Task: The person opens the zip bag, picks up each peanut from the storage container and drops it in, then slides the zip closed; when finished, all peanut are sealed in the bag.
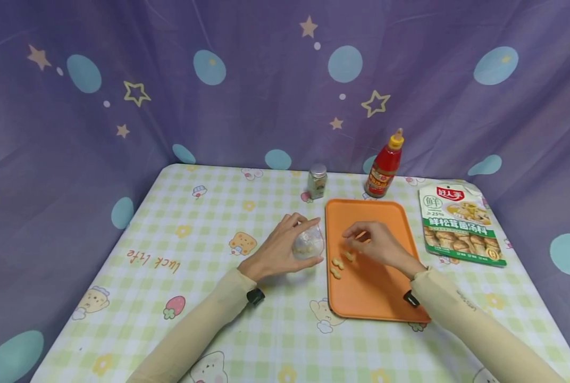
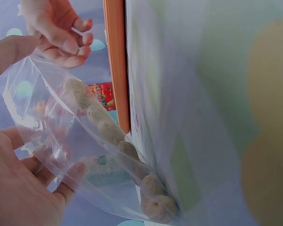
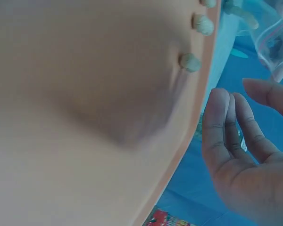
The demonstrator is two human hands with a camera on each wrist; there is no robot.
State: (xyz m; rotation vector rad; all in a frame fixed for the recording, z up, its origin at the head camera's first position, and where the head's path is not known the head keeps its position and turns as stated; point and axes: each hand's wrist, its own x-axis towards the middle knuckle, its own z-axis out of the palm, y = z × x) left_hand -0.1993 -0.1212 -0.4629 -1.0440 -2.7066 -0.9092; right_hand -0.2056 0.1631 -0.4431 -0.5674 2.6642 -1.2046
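Note:
My left hand point(image 1: 276, 249) grips a clear plastic zip bag point(image 1: 310, 242) just left of the orange tray point(image 1: 376, 300). Several peanuts in their shells point(image 2: 111, 132) lie along the bottom of that bag in the left wrist view. Over the tray hovers my right hand point(image 1: 379, 243), its fingers loosely bent and the thumb apart from them. Nothing shows between thumb and fingers in the right wrist view. Three peanuts point(image 1: 337, 263) lie on the tray near its left edge, below and left of the right hand.
Behind the tray stands a red sauce bottle point(image 1: 383, 169) with a yellow cap. A small glass jar point(image 1: 317, 183) with a metal lid is at the back, left of it. A green and white food packet point(image 1: 462, 226) lies to the right. A checked cloth point(image 1: 218, 298) covers the table.

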